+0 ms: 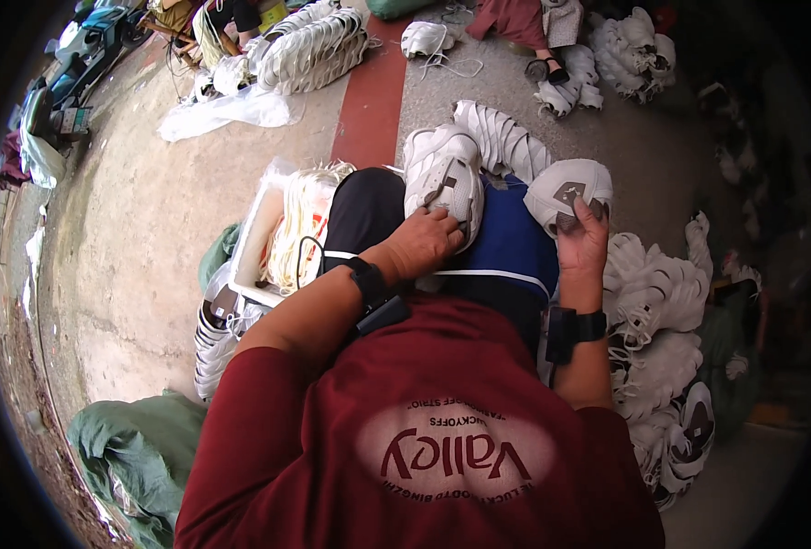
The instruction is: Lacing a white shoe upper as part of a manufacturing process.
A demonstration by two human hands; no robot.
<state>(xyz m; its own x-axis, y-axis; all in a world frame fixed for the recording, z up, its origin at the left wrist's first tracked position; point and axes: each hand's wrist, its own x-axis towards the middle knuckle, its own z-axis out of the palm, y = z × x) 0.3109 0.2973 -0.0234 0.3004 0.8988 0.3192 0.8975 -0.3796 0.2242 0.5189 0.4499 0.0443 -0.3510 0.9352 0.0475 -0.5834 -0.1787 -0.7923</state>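
Across my lap lies a white shoe upper (444,174) with a mesh toe and dark brown trim. My left hand (424,242) grips its near end, the fingers curled over the edge. Held up at the right knee is another white shoe upper (566,188) with a brown patch. My right hand (583,240) has it pinched, thumb on the patch and the other fingers mostly hidden behind. Just beyond my knees, a row of nested white uppers (504,142) leans across the blue cloth (515,229) on my right thigh.
A white foam box (257,206) with bundled cream laces (297,233) stands left of my thigh. Heaped white uppers (653,293) line my right side. A green sack (140,453) sits at lower left. Other people sit ahead near stacked uppers (314,50); a scooter (81,55) stands far left.
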